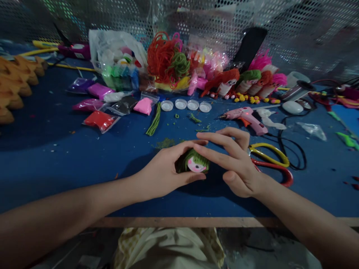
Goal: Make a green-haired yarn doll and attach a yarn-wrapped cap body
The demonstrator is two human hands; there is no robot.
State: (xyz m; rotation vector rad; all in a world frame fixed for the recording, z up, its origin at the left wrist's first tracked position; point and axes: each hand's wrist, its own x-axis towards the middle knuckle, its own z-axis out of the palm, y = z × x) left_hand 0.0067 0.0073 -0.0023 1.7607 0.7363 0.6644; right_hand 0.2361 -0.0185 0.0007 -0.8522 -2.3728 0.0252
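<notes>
My left hand (171, 164) is wrapped around a small doll head (197, 164) with green yarn hair, a white face and pink cheeks. The back of the doll is hidden in the palm. My right hand (238, 160) has its fingers apart, and its index fingertip rests at the top of the green hair. Just beyond the right hand lies a pink glue gun (246, 117) with a small red light. Scissors (270, 158) with a yellow and a red handle lie beside the right wrist, their blades covered by the hand. A bundle of green yarn (154, 121) lies beyond the left hand.
Several white caps (181, 104) stand in a row. Bags of coloured clay (101, 120) lie to the left, near an orange egg-tray shape (17, 84). Finished yarn-haired dolls (226, 84) and orange yarn (161, 56) line the back. A black cord (291, 140) curls at the right.
</notes>
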